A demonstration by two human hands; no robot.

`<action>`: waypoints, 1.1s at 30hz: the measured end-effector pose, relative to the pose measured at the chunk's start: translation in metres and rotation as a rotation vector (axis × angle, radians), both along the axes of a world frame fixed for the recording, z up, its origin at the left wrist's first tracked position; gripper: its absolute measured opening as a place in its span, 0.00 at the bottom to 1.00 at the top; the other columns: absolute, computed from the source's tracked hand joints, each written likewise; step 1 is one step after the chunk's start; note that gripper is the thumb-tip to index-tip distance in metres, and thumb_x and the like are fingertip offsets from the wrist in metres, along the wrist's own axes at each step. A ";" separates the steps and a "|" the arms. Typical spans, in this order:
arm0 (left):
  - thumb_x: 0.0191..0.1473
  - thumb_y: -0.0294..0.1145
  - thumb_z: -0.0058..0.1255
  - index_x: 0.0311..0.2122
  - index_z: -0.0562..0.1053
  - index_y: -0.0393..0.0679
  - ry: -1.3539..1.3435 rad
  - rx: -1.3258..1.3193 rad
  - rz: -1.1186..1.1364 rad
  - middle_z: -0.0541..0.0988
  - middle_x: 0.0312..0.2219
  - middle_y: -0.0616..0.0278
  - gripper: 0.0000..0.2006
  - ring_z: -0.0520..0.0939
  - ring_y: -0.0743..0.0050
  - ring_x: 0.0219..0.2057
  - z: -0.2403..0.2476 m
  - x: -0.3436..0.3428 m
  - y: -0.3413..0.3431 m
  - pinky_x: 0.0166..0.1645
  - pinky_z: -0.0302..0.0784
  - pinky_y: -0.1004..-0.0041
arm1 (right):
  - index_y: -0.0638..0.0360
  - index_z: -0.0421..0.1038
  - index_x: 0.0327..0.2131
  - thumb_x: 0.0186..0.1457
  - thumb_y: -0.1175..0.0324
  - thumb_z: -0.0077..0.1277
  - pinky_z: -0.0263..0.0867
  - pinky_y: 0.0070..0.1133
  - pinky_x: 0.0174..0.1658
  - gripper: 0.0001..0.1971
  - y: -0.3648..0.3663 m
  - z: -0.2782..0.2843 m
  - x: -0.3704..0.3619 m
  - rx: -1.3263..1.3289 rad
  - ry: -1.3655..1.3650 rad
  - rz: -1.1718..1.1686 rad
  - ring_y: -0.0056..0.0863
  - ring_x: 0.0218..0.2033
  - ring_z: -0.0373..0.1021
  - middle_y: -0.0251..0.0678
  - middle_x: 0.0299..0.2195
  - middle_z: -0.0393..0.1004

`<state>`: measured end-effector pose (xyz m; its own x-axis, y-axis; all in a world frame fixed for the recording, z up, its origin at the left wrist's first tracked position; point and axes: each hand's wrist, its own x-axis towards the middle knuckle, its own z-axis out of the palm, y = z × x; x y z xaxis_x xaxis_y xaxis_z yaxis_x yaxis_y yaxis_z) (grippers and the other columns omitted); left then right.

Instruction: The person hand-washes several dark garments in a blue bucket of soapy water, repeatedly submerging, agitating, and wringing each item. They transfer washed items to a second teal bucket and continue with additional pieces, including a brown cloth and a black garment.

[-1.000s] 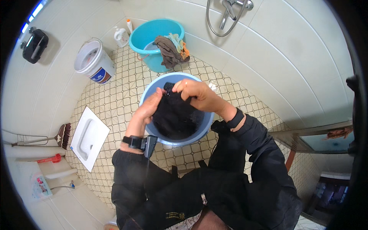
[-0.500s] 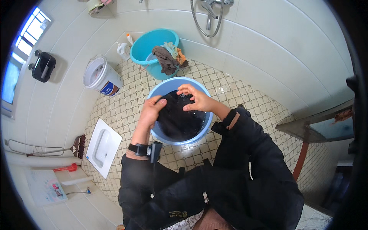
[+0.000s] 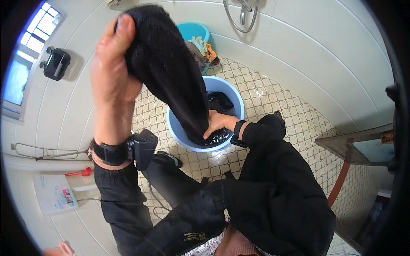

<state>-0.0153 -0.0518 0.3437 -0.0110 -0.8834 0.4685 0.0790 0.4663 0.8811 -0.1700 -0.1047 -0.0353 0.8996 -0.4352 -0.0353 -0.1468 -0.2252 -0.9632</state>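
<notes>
A length of wet black cloth [image 3: 166, 64] stretches from high in front of me down into a light blue basin [image 3: 240, 96]. My left hand [image 3: 114, 72] is raised at the upper left, its fingers closed round the cloth's top end with the thumb on the near side. Low in the basin, my right hand [image 3: 218, 123] grips the cloth's lower end; some of its fingers are hidden behind the fabric. More black fabric [image 3: 220, 101] lies in the water beyond that hand.
Behind the blue basin stands a teal tub [image 3: 192, 30] with brown, pale green and orange clothes [image 3: 198, 48] over its rim. A shower hose [image 3: 230, 19] hangs on the tiled wall. To the right is a framed partition [image 3: 358, 145]; a red brush [image 3: 80, 172] is at the left.
My left hand has lifted the black cloth out of the basin, up and to the left. My right hand has moved lower and closed on the cloth. The view has shifted slightly.
</notes>
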 end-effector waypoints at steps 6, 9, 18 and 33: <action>0.61 0.44 0.48 0.48 0.72 0.36 0.034 -0.026 0.090 0.79 0.42 0.54 0.20 0.79 0.62 0.44 0.035 0.031 -0.028 0.51 0.73 0.68 | 0.74 0.56 0.55 0.29 0.64 0.75 0.57 0.26 0.59 0.50 0.026 0.020 0.001 0.267 -0.124 -0.194 0.38 0.54 0.63 0.48 0.52 0.67; 0.60 0.44 0.48 0.48 0.72 0.36 -0.016 -0.022 0.135 0.79 0.42 0.54 0.20 0.80 0.64 0.44 0.022 0.055 -0.022 0.51 0.73 0.70 | 0.75 0.54 0.55 0.35 0.75 0.70 0.60 0.27 0.58 0.44 0.018 0.043 -0.022 0.646 -0.303 -0.295 0.37 0.53 0.65 0.49 0.51 0.67; 0.57 0.35 0.53 0.42 0.76 0.37 -0.317 0.431 0.438 0.80 0.33 0.64 0.13 0.77 0.78 0.35 -0.171 0.086 0.007 0.43 0.72 0.77 | 0.66 0.74 0.41 0.36 0.80 0.61 0.70 0.25 0.46 0.22 -0.017 0.117 -0.049 0.342 -0.457 -0.485 0.32 0.39 0.75 0.40 0.37 0.79; 0.37 0.55 0.68 0.66 0.24 0.49 -1.300 1.495 -0.476 0.28 0.60 0.18 0.68 0.40 0.18 0.63 -0.450 0.020 -0.054 0.66 0.46 0.46 | 0.59 0.72 0.49 0.43 0.69 0.62 0.61 0.47 0.55 0.26 -0.029 -0.080 0.046 -0.151 1.165 0.286 0.47 0.58 0.60 0.53 0.58 0.60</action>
